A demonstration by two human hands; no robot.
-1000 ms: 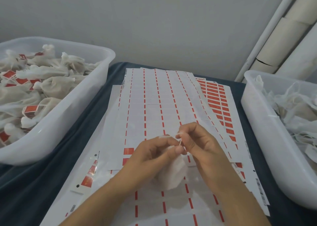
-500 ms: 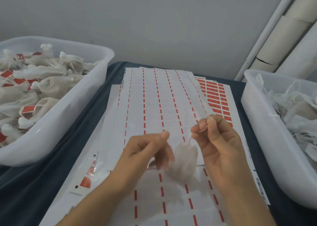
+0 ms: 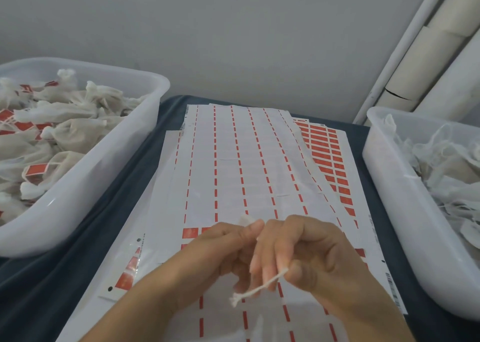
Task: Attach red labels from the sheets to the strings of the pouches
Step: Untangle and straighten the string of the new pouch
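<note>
Pinching a white string (image 3: pixel 259 287), the right hand (image 3: pixel 306 258) meets the left hand (image 3: pixel 220 256) over the label sheets (image 3: pixel 233 165).
Left fingers curl around a pouch (image 3: pixel 245 220), mostly hidden, only its white top peeking out. Farther back, the left bin (image 3: pixel 85 175) holds red-labelled pouches; the right bin (image 3: pixel 389 198) holds unlabelled ones.

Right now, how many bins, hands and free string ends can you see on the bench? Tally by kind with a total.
Translucent white plastic bins: 2, left bin and right bin
Hands: 2, left hand and right hand
White string ends: 1, frayed white string end, pinched by the right hand
Total: 5
</note>
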